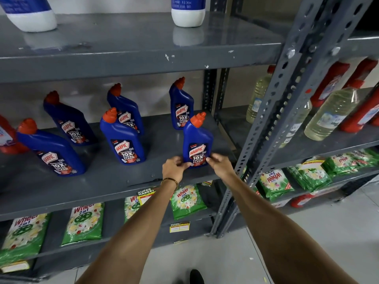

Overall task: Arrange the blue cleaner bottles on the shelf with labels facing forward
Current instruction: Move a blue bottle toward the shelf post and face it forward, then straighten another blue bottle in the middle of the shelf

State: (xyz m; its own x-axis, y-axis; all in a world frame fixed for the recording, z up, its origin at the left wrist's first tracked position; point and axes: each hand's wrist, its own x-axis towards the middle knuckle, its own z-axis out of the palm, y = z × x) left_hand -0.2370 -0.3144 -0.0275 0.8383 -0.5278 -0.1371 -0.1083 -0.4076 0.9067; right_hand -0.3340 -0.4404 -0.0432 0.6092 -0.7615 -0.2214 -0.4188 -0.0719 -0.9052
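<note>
Several blue cleaner bottles with orange caps stand on the grey middle shelf [106,181], labels turned toward me. The front right bottle [197,138] stands upright near the shelf's right end. My left hand [174,167] pinches its lower left corner and my right hand [219,163] pinches its lower right corner. Another bottle [181,105] stands behind it. A front middle bottle [122,138] has one [126,108] behind it. At the left stand a front bottle [51,148] and a rear one [68,119].
A grey perforated upright post [272,119] stands just right of the held bottle. Red bottles and clear oil bottles [332,113] fill the right rack. Green detergent packs [186,199] lie on the lower shelf. White-and-blue bottles [187,12] stand on the top shelf.
</note>
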